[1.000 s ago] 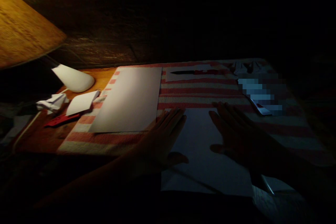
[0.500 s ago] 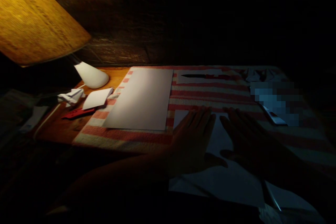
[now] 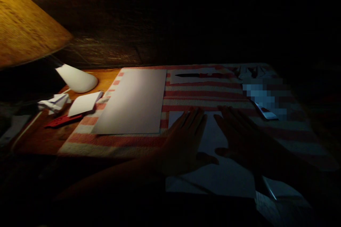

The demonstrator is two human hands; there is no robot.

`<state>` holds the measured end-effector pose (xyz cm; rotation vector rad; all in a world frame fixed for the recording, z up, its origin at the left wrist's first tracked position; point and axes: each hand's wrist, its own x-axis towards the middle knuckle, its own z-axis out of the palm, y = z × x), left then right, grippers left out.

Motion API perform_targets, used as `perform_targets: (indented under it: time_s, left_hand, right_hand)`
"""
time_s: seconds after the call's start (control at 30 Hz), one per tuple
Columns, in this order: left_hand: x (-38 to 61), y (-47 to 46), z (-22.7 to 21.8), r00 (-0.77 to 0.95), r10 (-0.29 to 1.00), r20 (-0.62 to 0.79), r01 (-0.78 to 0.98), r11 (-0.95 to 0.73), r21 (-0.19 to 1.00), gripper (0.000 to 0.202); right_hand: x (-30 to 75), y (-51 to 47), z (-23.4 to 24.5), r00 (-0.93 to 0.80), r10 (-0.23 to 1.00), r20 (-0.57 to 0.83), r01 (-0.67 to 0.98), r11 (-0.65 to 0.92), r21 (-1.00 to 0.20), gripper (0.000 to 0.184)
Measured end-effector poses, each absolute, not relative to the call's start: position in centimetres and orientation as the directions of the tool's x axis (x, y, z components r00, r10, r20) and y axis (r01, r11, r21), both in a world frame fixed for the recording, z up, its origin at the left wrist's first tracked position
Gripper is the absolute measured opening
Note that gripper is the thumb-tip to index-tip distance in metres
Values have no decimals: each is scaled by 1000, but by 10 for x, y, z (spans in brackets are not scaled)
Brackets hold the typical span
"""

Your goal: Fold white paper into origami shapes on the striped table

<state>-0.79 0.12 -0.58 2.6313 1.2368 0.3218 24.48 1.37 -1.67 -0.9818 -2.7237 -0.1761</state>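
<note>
Wooden table [image 3: 106, 78], dimly lit, mostly covered by red-and-white striped cloth [image 3: 207, 94]. On bare wood at left: white lamp base [image 3: 77, 79], crumpled white paper [image 3: 52, 103], small white card [image 3: 84, 103], flat red strip [image 3: 62, 120]. On the cloth: large grey sheet [image 3: 135, 101], white sheet [image 3: 213, 170].

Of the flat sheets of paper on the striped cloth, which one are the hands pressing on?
The near sheet: the left hand and right hand lie flat on it. The larger sheet lies untouched to its left.

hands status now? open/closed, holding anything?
Left hand: open, flat on the white sheet, holding nothing.
Right hand: open, flat on the same sheet, holding nothing.
</note>
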Motion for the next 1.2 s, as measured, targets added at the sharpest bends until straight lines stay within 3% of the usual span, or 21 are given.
perform_targets:
  time_s: [0.33,0.7,0.9,1.2]
  left_hand:
    - [-34,5,-11,651,754,88,724,-652,223,100]
    - [-33,7,-9,657,748,94,720,-660,215,97]
    - [-33,9,-11,660,744,102,721,-666,194,98]
    - [-34,10,-13,673,733,102,711,-679,185,98]
  right_hand:
    - [245,14,-15,-724,659,202,665,745,-44,88]
    - [245,12,-13,-717,676,173,679,732,-46,90]
    - [277,12,-8,-660,704,260,688,707,-168,115]
    - [253,10,8,-691,671,269,656,738,-157,101]
